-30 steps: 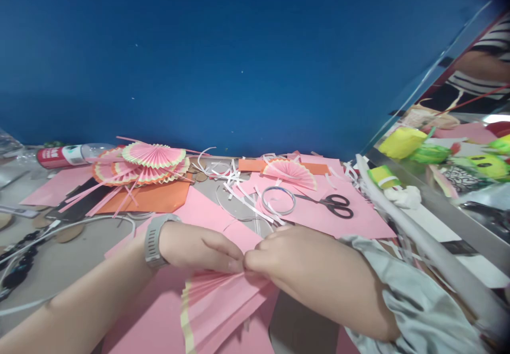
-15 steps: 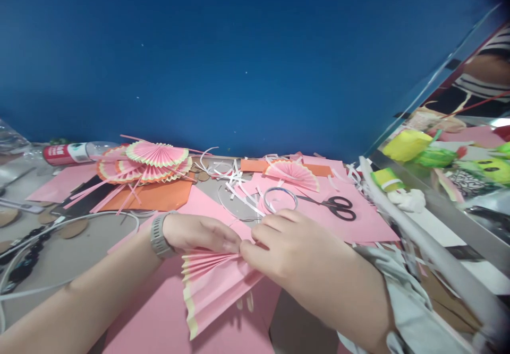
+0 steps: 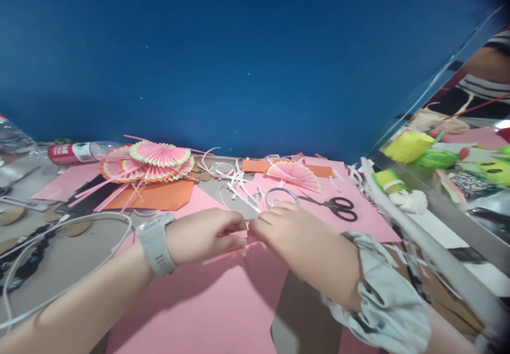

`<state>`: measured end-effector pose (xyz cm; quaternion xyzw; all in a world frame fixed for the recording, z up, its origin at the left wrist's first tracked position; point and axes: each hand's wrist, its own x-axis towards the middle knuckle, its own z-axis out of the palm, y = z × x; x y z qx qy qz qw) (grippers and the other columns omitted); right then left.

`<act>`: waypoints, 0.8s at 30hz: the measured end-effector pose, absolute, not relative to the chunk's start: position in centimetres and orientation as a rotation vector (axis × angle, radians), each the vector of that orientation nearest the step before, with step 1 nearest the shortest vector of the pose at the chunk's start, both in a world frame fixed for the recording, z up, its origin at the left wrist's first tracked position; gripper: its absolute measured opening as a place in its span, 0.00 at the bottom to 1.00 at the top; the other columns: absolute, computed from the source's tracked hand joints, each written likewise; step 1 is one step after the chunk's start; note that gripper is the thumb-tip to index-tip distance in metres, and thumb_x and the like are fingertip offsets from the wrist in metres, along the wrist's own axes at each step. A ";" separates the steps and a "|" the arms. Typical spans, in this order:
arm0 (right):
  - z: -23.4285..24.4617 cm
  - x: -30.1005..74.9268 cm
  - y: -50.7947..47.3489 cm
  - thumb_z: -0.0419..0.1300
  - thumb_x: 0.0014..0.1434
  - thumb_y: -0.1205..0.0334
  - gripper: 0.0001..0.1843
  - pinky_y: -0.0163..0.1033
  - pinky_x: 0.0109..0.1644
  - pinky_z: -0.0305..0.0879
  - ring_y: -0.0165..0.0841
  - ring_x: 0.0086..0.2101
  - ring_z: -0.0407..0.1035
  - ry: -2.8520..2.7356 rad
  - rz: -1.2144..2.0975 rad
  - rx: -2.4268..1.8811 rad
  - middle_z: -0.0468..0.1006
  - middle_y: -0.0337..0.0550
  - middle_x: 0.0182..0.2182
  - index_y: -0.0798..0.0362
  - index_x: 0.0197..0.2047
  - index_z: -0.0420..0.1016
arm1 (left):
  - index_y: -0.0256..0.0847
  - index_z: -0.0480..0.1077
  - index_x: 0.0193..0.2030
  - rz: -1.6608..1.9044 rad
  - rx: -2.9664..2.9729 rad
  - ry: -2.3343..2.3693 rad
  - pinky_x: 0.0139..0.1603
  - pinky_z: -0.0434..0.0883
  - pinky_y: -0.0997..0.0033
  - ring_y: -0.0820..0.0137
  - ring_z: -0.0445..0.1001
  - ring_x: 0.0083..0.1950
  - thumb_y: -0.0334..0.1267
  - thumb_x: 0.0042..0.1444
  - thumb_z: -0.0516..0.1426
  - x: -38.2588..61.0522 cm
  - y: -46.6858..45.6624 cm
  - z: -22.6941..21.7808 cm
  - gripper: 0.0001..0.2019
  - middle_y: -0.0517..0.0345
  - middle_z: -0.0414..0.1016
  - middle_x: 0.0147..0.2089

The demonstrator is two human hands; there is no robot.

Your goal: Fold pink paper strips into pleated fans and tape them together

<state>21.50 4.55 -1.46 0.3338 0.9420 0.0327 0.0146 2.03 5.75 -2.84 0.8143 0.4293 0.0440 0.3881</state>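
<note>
My left hand (image 3: 203, 234), with a grey watch (image 3: 154, 242) on its wrist, and my right hand (image 3: 297, 234) meet fingertip to fingertip over a large pink sheet (image 3: 207, 306). Both pinch a folded pink pleated paper (image 3: 229, 251), now pressed nearly flat, so only a thin pink edge shows under the fingers. A clear tape ring (image 3: 281, 196) lies just beyond my right fingers. Black scissors (image 3: 337, 207) rest to its right on pink paper.
Finished pink and yellow paper fans (image 3: 153, 160) are stacked at the back left on orange paper (image 3: 153, 195); one more fan (image 3: 295, 173) lies at the back centre among white paper strips (image 3: 235, 181). A bottle (image 3: 75, 152) lies far left. A white cable (image 3: 59, 248) loops at left.
The pleated fan, spread open below my hands before, is now squeezed shut between them. Both hands moved slightly up and away, and the left wrist turned.
</note>
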 end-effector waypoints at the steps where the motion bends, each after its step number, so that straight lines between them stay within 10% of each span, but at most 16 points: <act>1: -1.5 21.6 4.7 0.55 0.53 0.75 0.07 0.39 0.36 0.56 0.33 0.29 0.66 2.927 0.094 1.049 0.74 0.39 0.28 0.53 0.31 0.68 | 0.41 0.67 0.37 0.133 2.158 1.164 0.29 0.59 0.73 0.71 0.66 0.30 0.47 0.60 0.47 2.3 5.3 -2.8 0.13 0.60 0.71 0.31; 10: -0.3 22.1 4.6 0.53 0.60 0.67 0.05 0.38 0.36 0.57 0.31 0.29 0.66 2.930 0.158 1.353 0.72 0.40 0.29 0.54 0.31 0.67 | 0.42 0.62 0.28 0.424 2.620 1.542 0.24 0.54 0.73 0.71 0.65 0.25 0.45 0.61 0.47 3.8 3.9 -2.2 0.13 0.62 0.67 0.25; 24: 1.6 24.1 4.8 0.53 0.55 0.74 0.06 0.43 0.42 0.62 0.39 0.38 0.64 3.186 0.956 1.187 0.72 0.47 0.34 0.56 0.33 0.70 | 0.37 0.68 0.38 1.263 2.924 1.206 0.43 0.68 0.69 0.69 0.70 0.38 0.31 0.55 0.56 2.2 4.8 -1.7 0.04 0.56 0.75 0.36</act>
